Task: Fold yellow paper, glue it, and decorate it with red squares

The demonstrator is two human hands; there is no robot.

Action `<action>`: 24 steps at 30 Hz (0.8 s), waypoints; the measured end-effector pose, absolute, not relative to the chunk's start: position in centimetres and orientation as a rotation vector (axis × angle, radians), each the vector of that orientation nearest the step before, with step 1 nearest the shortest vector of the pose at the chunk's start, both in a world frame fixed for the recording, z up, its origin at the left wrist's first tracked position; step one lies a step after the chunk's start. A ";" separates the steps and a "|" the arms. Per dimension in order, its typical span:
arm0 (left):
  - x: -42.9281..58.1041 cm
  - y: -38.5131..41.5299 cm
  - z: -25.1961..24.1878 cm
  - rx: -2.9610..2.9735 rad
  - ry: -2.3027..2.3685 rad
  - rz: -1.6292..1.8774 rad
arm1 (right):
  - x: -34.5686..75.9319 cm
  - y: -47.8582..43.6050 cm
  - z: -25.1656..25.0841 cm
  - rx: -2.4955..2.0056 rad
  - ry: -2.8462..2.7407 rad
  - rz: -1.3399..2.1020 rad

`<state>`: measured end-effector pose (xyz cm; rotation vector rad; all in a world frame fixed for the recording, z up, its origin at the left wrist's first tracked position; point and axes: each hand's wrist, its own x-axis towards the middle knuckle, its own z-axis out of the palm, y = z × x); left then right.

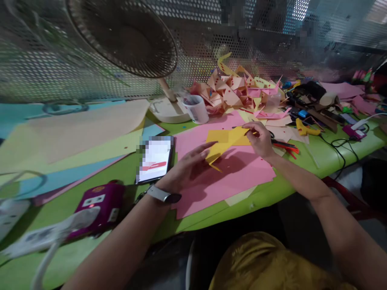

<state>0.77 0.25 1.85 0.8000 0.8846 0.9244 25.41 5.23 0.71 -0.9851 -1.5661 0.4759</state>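
Observation:
A yellow folded paper piece (225, 141) lies over pink paper sheets (238, 177) on the green table (272, 193). My left hand (187, 167), with a watch on the wrist, rests with fingers stretched out, its fingertips touching the paper's lower left part. My right hand (260, 139) is closed in a pinch on the paper's upper right edge.
A phone (155, 159) lies left of the pink sheets. A fan (127, 36) and a white cup (197, 108) stand behind. A pile of folded paper shapes (238, 90), scissors (284, 145), a yellow tool (305, 129) and cables lie right. Large paper sheets (75, 133) and a purple power strip (96, 203) lie left.

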 end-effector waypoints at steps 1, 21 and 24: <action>0.6 0.2 2.1 0.821 0.898 0.919 | 25.6 5.3 1.0 -1.013 -1.580 0.493; -0.2 0.5 3.0 0.910 1.193 0.820 | 32.5 9.8 3.6 -1.605 -2.167 0.263; 0.1 0.1 3.2 0.939 1.154 0.845 | 30.3 11.7 3.9 -1.566 -2.473 0.034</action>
